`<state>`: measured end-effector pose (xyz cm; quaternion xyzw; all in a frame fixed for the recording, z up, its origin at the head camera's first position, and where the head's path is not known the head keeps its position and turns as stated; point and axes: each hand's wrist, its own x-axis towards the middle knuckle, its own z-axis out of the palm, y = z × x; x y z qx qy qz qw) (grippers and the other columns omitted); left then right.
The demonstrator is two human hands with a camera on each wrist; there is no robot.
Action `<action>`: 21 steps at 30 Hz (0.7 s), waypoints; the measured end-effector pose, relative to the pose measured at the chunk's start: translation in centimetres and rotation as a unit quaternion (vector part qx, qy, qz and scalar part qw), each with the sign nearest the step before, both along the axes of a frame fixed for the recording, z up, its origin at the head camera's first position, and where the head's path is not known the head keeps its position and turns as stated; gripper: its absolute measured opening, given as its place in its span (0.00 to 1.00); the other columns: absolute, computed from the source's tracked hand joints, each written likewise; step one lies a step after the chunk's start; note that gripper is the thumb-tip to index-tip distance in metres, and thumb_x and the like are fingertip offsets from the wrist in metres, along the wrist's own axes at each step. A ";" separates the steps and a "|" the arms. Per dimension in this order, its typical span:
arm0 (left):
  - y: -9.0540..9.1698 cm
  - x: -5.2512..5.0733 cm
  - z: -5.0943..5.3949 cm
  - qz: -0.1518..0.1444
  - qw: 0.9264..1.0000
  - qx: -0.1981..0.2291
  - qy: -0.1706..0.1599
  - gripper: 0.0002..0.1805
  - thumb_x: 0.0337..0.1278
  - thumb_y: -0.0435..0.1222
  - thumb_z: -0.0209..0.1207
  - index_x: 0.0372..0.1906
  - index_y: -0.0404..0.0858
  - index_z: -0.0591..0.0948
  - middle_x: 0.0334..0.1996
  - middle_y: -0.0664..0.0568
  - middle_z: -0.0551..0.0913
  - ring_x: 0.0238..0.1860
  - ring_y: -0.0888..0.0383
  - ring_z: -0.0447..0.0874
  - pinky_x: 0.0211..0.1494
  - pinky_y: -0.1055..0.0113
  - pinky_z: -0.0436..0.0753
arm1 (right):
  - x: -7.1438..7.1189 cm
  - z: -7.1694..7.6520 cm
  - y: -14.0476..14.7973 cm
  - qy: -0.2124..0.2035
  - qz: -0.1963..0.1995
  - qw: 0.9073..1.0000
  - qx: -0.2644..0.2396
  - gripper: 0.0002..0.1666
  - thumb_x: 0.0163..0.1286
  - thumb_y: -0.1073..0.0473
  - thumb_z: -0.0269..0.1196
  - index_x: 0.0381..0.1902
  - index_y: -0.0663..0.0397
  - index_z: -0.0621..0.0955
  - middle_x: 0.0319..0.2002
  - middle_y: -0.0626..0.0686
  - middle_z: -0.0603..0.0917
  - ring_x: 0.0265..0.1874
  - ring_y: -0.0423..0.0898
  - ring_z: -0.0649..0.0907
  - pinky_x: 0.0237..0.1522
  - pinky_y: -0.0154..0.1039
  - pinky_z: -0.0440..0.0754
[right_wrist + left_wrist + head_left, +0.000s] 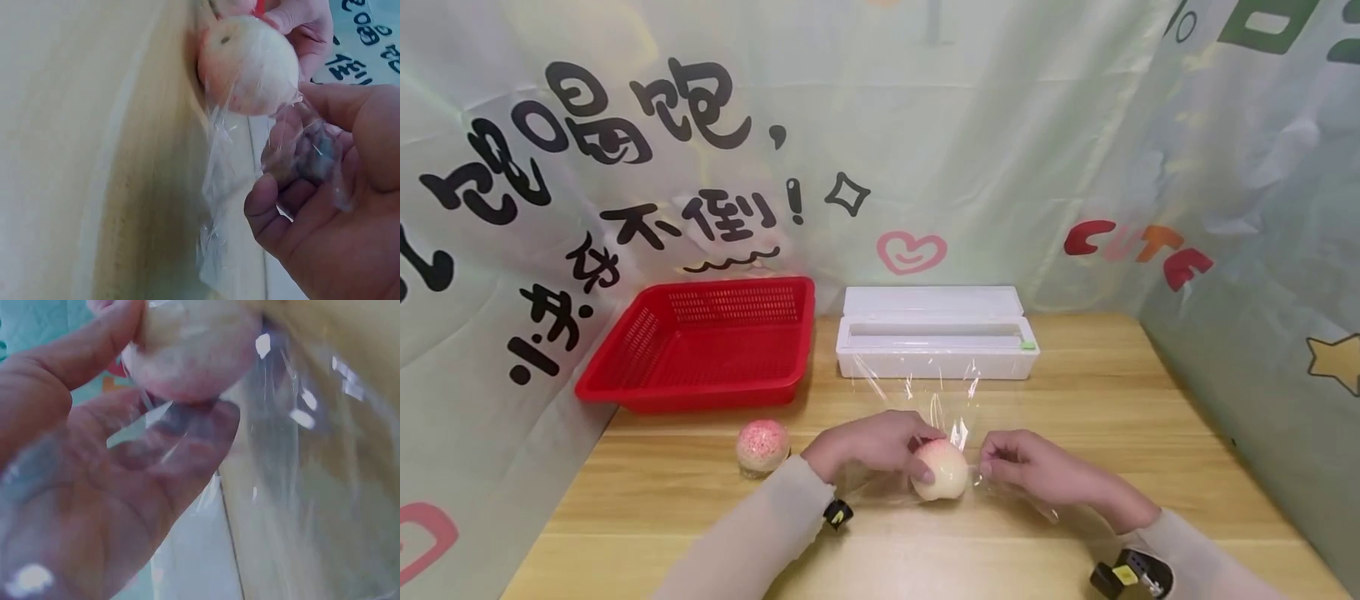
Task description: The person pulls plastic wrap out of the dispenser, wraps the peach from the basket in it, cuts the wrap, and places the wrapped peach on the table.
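A pale peach with a pink blush sits on clear plastic wrap on the table. My left hand grips it from the left, thumb on the near side and fingers at the back. In the left wrist view, wrap lies between that hand's palm and the camera. Just right of the peach, my right hand pinches the film's edge with curled fingers. The right wrist view shows film drawn from the peach to the right hand. A second, pink-speckled peach stands left of the left hand.
A white wrap dispenser box stands behind the hands with its lid raised; film stretches from it toward the peach. Back left is a red plastic basket. Printed cloth walls enclose the wooden table at the back and sides.
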<state>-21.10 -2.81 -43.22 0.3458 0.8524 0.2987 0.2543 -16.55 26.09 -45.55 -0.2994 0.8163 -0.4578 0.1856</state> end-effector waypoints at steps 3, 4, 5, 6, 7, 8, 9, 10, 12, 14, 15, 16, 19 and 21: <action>-0.2 -1.3 0.0 0.013 0.998 0.015 -0.065 0.32 0.57 0.42 0.77 0.67 0.47 0.80 0.53 0.57 0.86 0.53 0.63 0.83 0.62 0.64 0.80 | -0.8 -0.7 0.0 0.002 -0.015 1.000 -0.007 0.08 0.79 0.57 0.62 0.41 0.57 0.82 0.28 0.46 0.79 0.26 0.35 0.76 0.28 0.33 0.79; -0.3 -1.8 -0.1 0.013 0.997 0.019 -0.078 0.30 0.57 0.42 0.76 0.65 0.47 0.81 0.53 0.57 0.86 0.54 0.62 0.83 0.63 0.63 0.80 | -1.1 -0.9 0.0 -0.001 -0.026 1.000 -0.008 0.08 0.78 0.57 0.63 0.42 0.57 0.82 0.28 0.46 0.79 0.26 0.35 0.76 0.29 0.33 0.79; -0.4 -2.2 -0.2 0.014 0.995 0.027 -0.094 0.27 0.58 0.41 0.76 0.62 0.47 0.82 0.53 0.56 0.87 0.55 0.61 0.83 0.64 0.62 0.80 | -1.3 -1.1 0.0 -0.004 -0.042 0.999 -0.008 0.08 0.78 0.57 0.64 0.42 0.57 0.82 0.28 0.47 0.79 0.26 0.36 0.77 0.29 0.33 0.79; -0.5 -2.5 -0.3 0.014 0.993 0.034 -0.108 0.24 0.59 0.41 0.76 0.60 0.46 0.83 0.52 0.56 0.87 0.55 0.60 0.84 0.65 0.62 0.80 | -1.5 -1.3 0.1 -0.006 -0.060 0.998 -0.008 0.08 0.77 0.57 0.64 0.42 0.57 0.83 0.28 0.48 0.80 0.26 0.37 0.77 0.28 0.33 0.79; -0.5 -2.9 -0.5 0.012 0.992 0.040 -0.121 0.22 0.59 0.40 0.75 0.58 0.46 0.84 0.52 0.56 0.88 0.55 0.60 0.84 0.65 0.62 0.79 | -1.6 -1.4 0.1 -0.002 -0.083 0.997 -0.006 0.08 0.77 0.56 0.65 0.41 0.56 0.83 0.28 0.48 0.80 0.26 0.37 0.77 0.28 0.33 0.79; -0.6 -3.1 -0.6 0.012 0.990 0.047 -0.135 0.21 0.60 0.40 0.75 0.58 0.45 0.85 0.51 0.57 0.89 0.55 0.61 0.84 0.65 0.62 0.79 | -1.7 -1.5 0.2 0.004 -0.109 0.994 -0.004 0.08 0.76 0.56 0.66 0.41 0.55 0.83 0.29 0.49 0.81 0.26 0.38 0.78 0.28 0.34 0.80; -0.7 -3.4 -0.7 0.011 0.988 0.053 -0.147 0.20 0.61 0.40 0.74 0.58 0.45 0.86 0.51 0.57 0.89 0.54 0.61 0.85 0.65 0.63 0.79 | -1.7 -1.5 0.2 0.017 -0.141 0.990 -0.002 0.08 0.76 0.56 0.67 0.40 0.55 0.83 0.28 0.50 0.82 0.26 0.40 0.79 0.28 0.34 0.80; -0.8 -3.6 -0.9 0.009 0.986 0.059 -0.156 0.20 0.62 0.40 0.73 0.58 0.44 0.86 0.50 0.57 0.90 0.53 0.61 0.85 0.64 0.63 0.80 | -1.8 -1.5 0.2 0.049 -0.176 0.983 0.006 0.07 0.75 0.55 0.67 0.39 0.53 0.83 0.28 0.49 0.82 0.26 0.40 0.79 0.28 0.35 0.80; -0.9 -3.8 -1.0 0.011 0.982 0.069 -0.178 0.20 0.63 0.40 0.73 0.59 0.43 0.86 0.49 0.57 0.90 0.51 0.62 0.86 0.61 0.64 0.82 | -1.6 -1.2 0.1 0.143 -0.246 0.958 0.032 0.06 0.74 0.56 0.69 0.37 0.50 0.84 0.28 0.47 0.83 0.26 0.41 0.79 0.28 0.37 0.80; -0.9 -3.9 -1.1 0.011 0.977 0.078 -0.199 0.20 0.64 0.38 0.72 0.60 0.41 0.86 0.49 0.56 0.91 0.49 0.61 0.87 0.57 0.65 0.84 | -1.1 -0.8 -0.3 0.271 -0.286 0.918 0.050 0.05 0.71 0.58 0.71 0.36 0.51 0.84 0.28 0.46 0.83 0.27 0.41 0.80 0.29 0.38 0.81; -0.9 -4.0 -1.1 0.009 0.975 0.079 -0.205 0.21 0.65 0.38 0.71 0.60 0.41 0.86 0.48 0.56 0.91 0.47 0.60 0.88 0.55 0.65 0.85 | -0.7 -0.6 -0.7 0.340 -0.290 0.893 0.054 0.06 0.73 0.58 0.70 0.35 0.52 0.85 0.28 0.46 0.84 0.27 0.41 0.80 0.30 0.39 0.82; -0.9 -4.1 -1.2 0.008 0.974 0.080 -0.213 0.21 0.65 0.38 0.71 0.61 0.40 0.86 0.48 0.56 0.91 0.46 0.60 0.88 0.53 0.65 0.86 | -0.4 -0.4 -1.2 0.412 -0.281 0.865 0.053 0.07 0.75 0.57 0.68 0.36 0.53 0.86 0.29 0.46 0.85 0.29 0.42 0.81 0.32 0.39 0.82; -0.9 -4.4 -1.2 0.001 0.970 0.080 -0.228 0.22 0.68 0.37 0.69 0.64 0.37 0.85 0.49 0.54 0.91 0.44 0.60 0.88 0.52 0.65 0.87 | 0.9 -0.5 -3.1 0.565 -0.179 0.804 0.031 0.14 0.80 0.55 0.60 0.41 0.58 0.87 0.36 0.50 0.87 0.35 0.46 0.84 0.38 0.41 0.84; -0.8 -4.6 -1.3 -0.005 0.970 0.076 -0.232 0.22 0.69 0.37 0.67 0.64 0.36 0.84 0.49 0.53 0.91 0.43 0.61 0.87 0.51 0.66 0.87 | 1.7 -0.8 -4.3 0.603 -0.114 0.789 0.042 0.21 0.84 0.50 0.54 0.46 0.59 0.88 0.40 0.50 0.87 0.38 0.48 0.84 0.42 0.42 0.84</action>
